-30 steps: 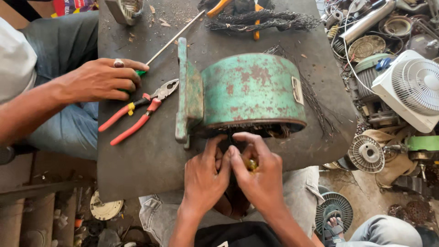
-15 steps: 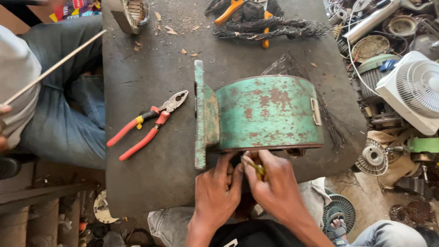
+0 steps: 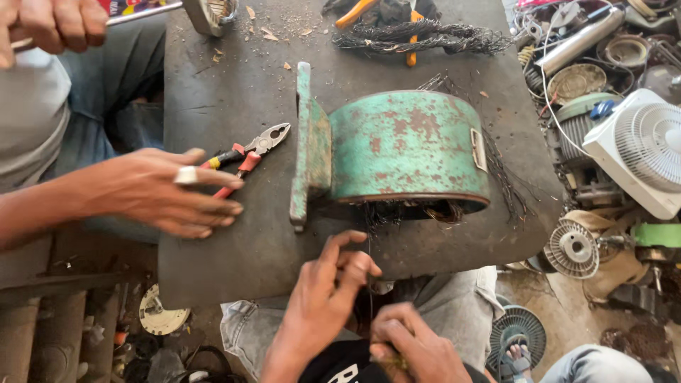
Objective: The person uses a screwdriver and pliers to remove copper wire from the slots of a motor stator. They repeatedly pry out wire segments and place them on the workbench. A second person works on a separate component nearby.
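Only label I can spot is a small pale rectangular plate [image 3: 479, 150] on the green housing [image 3: 408, 145], above the right hand [image 3: 408, 347]. A red-blue printed scrap [image 3: 128, 6] peeks in top left.

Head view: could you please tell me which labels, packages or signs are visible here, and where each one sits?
Nameplate: small pale rectangle on the right end of the green motor housing.
Printed package: top edge, left of centre, red, yellow and blue, mostly cut off.
No screens or signs show.

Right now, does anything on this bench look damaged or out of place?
Yes. The green motor housing lies on its side, paint flaked and rusty, with frayed dark wires spilling from its open lower edge. Small chips are scattered over the dark bench.
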